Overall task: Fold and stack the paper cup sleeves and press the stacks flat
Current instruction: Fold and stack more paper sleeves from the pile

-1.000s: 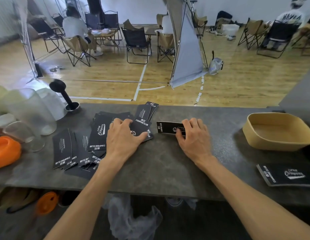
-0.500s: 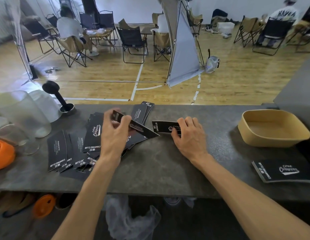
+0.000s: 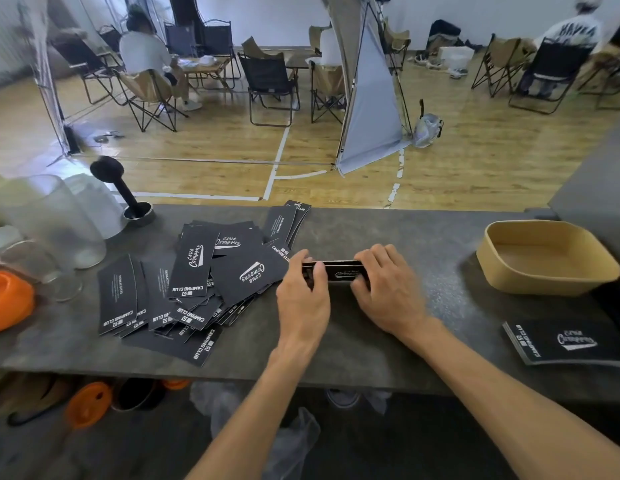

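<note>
a small stack of sleeves (image 3: 338, 270) is gripped at both ends above the grey counter (image 3: 336, 341).

"camping club" is read on the loose pile of sleeves (image 3: 197, 278) just beside the left hand (image 3: 301, 299); a finished stack (image 3: 568, 342) lies near the counter's front edge, right. the held stack is pinched by curled fingers of the left hand and right hand (image 3: 388, 292), with bare counter below and a tan tray (image 3: 543, 258) well apart.

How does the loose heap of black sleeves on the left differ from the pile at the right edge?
The loose heap is fanned out, sleeves overlapping at many angles; the right pile is squared up in one neat stack. The heap is spread wider. Both are black with white Camping Club print, lying on the counter.
</note>
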Tool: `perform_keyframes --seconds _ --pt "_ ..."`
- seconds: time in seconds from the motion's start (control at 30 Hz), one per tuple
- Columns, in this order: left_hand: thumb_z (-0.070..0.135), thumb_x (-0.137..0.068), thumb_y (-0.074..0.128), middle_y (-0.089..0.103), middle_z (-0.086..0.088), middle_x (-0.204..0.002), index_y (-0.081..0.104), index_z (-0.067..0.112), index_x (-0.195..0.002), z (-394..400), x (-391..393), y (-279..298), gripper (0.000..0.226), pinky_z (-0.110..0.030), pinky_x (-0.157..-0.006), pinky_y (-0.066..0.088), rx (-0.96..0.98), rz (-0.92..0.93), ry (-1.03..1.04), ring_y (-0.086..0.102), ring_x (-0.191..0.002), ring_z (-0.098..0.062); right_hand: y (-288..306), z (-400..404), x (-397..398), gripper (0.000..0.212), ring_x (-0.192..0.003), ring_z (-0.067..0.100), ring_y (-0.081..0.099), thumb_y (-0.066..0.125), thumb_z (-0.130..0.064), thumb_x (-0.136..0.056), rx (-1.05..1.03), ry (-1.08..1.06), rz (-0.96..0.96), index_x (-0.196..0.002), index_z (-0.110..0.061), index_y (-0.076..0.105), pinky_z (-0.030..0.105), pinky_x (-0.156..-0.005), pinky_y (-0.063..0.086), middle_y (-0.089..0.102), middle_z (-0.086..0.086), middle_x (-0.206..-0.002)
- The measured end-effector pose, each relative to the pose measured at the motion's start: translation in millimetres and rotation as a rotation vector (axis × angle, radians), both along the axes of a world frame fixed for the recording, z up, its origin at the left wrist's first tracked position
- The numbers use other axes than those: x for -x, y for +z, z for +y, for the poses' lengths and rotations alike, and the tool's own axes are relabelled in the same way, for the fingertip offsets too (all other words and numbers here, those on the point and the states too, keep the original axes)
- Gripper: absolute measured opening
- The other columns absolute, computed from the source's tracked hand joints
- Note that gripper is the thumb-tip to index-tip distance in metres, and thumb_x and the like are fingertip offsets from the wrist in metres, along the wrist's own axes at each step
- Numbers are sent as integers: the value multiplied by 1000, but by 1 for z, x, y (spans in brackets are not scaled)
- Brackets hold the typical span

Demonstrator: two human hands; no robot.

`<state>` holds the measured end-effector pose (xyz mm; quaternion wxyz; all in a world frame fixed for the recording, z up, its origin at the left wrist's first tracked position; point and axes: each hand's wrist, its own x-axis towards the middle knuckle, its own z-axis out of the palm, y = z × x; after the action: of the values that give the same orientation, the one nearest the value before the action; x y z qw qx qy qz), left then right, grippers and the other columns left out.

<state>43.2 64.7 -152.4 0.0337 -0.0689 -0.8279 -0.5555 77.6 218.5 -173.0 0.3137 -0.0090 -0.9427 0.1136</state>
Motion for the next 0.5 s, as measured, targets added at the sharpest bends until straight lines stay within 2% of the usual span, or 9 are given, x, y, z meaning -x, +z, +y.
perform_keyframes --seconds 0.07,0.13,0.23,0.33,0.43,0.5 --pt "30 -101 47 66 4 -115 54 18 -131 5 -1 -7 33 -29 -87 45 23 30 -42 60 -94 -19 -2 0 2 12 -80 23 48 55 -15 -82 -1 -48 4 -91 -9 60 36 -67 44 54 4 -85" --pt "26 -103 44 65 5 -118 53 19 -132 1 0 -13 32 -32 -87 48 50 87 -79 62 -96 -19 -3 1 2 9 -79 25 48 56 -13 -81 -3 -73 27 -88 -9 60 38 -65 45 54 5 -83" --pt "20 -103 45 69 8 -103 60 19 -125 -8 3 -18 26 -22 -81 47 21 146 -94 61 -89 -5 -2 0 1 11 -78 25 49 54 -15 -84 -9 -61 54 -86 -8 62 39 -64 46 55 5 -81" --pt "16 -102 48 67 9 -90 64 19 -113 -9 4 -18 19 -17 -72 44 -8 164 -82 59 -80 -2 -1 0 0 12 -78 24 50 55 -17 -85 -19 -69 64 -86 -8 63 38 -63 46 56 5 -82" --pt "18 -102 48 67 10 -93 65 18 -115 -6 5 -18 21 -14 -74 41 7 165 -105 58 -80 -1 -1 -1 2 12 -79 25 51 54 -17 -83 -37 -100 41 -87 -8 62 37 -61 45 56 5 -82" --pt "20 -103 47 69 7 -103 65 16 -121 -9 8 -12 25 -17 -83 44 15 156 -111 59 -90 -2 -1 -2 2 11 -79 25 50 54 -16 -82 -51 -111 28 -88 -9 61 35 -60 42 55 4 -81"
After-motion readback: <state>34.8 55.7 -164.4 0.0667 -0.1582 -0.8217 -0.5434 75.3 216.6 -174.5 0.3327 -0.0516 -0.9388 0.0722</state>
